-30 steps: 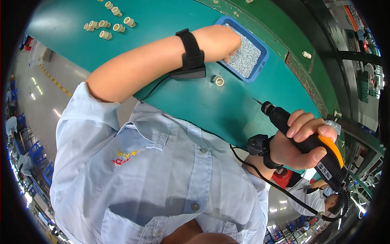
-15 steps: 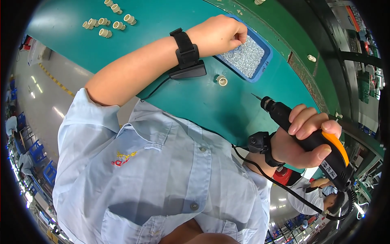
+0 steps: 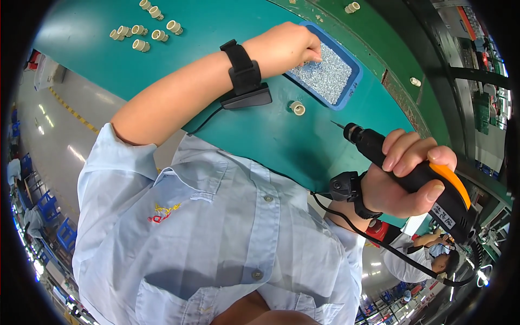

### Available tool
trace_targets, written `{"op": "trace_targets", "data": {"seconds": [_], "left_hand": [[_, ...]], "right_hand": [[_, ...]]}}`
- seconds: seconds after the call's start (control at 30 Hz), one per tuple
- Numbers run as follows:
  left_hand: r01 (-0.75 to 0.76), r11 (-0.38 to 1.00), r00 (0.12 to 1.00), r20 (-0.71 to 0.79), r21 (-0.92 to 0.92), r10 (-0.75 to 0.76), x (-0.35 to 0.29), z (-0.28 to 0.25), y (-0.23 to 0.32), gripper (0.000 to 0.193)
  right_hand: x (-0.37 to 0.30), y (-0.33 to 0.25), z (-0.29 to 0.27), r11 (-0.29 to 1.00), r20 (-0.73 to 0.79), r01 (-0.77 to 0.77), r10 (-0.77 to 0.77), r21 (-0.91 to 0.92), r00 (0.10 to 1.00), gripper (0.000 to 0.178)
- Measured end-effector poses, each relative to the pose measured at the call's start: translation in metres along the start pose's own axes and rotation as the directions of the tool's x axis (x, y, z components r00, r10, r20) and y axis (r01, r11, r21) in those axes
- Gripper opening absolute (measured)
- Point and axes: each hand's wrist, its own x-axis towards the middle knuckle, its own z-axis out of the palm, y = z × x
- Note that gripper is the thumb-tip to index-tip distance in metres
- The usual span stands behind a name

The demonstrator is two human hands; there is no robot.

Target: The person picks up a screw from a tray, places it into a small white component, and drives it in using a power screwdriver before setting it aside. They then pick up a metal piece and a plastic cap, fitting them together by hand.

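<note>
My left hand (image 3: 287, 46) is over a blue tray (image 3: 355, 85) filled with small silvery screws (image 3: 329, 73). Its thumb and fingers are pinched together at the screws; whatever they hold is too small to make out. My right hand (image 3: 390, 194) is wrapped round a black electric screwdriver (image 3: 374, 146) with an orange strip, its thin bit angled toward the upper left. Between the tray and the bit, one cream plastic fitting (image 3: 297, 108) rests on the green table with its round opening showing.
Several more cream fittings (image 3: 139, 30) are grouped at the far left of the table (image 3: 216, 27). Two others (image 3: 352, 7) lie on the green ledge beyond the tray. A black cable (image 3: 374, 238) runs below my right wrist. A co-worker (image 3: 406, 262) is at the lower right.
My left hand has drawn slightly left over the screws, fingers still pinched. The screwdriver bit has shifted a little left and up, nearer the single fitting.
</note>
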Motion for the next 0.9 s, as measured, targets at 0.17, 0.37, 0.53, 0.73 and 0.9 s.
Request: {"op": "trace_targets", "data": {"seconds": [0.17, 0.37, 0.53, 0.73, 0.9], "left_hand": [[0.071, 0.947, 0.994, 0.098, -0.313, -0.042, 0.004, -0.009, -0.006, 0.019], [-0.192, 0.906, 0.981, 0.106, 0.377, 0.163, 0.001, -0.001, 0.006, 0.012], [-0.143, 0.858, 0.981, 0.184, 0.493, 0.058, 0.024, 0.016, 0.011, 0.011], [-0.131, 0.962, 0.987, 0.125, 0.239, 0.103, 0.032, 0.008, 0.003, 0.006], [-0.186, 0.943, 0.98, -0.021, 0.276, 0.199, 0.023, 0.01, -0.011, 0.007]], "right_hand": [[0.0, 0.0, 0.0, 1.0, -0.007, 0.001, -0.001, -0.002, 1.0, 0.043], [-0.001, -0.001, 0.005, 1.0, -0.01, -0.007, 0.007, -0.025, 1.0, 0.037], [-0.001, 0.0, 0.009, 0.999, -0.034, -0.015, 0.014, -0.045, 0.999, 0.037], [0.0, 0.001, 0.009, 0.999, -0.052, -0.012, 0.009, -0.052, 0.999, 0.036], [0.001, 0.003, 0.007, 0.999, -0.076, -0.013, 0.011, -0.037, 0.997, 0.034]]}}
